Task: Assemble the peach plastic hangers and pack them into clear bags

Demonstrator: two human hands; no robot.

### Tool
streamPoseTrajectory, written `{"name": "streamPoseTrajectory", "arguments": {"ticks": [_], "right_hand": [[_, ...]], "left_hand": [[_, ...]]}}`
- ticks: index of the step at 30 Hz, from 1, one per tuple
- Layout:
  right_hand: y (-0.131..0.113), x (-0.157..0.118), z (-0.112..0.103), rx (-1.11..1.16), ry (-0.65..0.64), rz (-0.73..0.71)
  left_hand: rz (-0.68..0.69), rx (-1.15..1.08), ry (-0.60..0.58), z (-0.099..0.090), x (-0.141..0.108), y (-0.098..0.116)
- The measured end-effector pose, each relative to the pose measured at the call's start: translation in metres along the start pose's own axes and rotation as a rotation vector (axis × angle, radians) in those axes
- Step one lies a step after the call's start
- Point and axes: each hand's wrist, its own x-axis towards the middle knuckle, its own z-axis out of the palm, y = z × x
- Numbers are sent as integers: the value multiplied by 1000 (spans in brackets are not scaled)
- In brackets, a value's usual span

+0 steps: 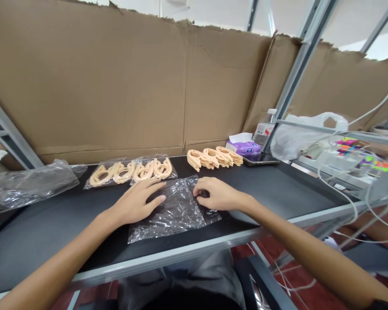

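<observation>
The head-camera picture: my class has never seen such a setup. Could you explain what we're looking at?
There is no machine here, just a person's two bare hands, seen from a camera worn on the head, looking forward and down. On the black work surface lies a crinkled sheet of clear plastic. The left hand rests spread on it; the right hand curls at its other side, though whether it pinches the plastic is unclear. Behind are beige curved pieces in clear wrapping, loose beige stacks and a purple tissue pack.
</observation>
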Motion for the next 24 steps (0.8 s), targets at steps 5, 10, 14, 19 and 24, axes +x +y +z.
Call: {"name": "streamPoseTrajectory", "arguments": {"ticks": [5, 10, 14, 19, 24], "right_hand": [[2, 8, -13, 37, -100, 76], [-5, 15, -12, -3, -122, 90], [1, 11, -9, 237, -147, -128], [2, 5, -5, 289, -101, -166], [-6, 3, -12, 232, -198, -174]], "left_hand": [[5, -82, -156, -3, -11, -8], [-26, -125, -175, -3, -11, -10], [-11, -166, -158, -2, -10, -12], [-31, -217, -143, -2, -11, -13], [-37, -289, -132, -3, -9, -16]]}}
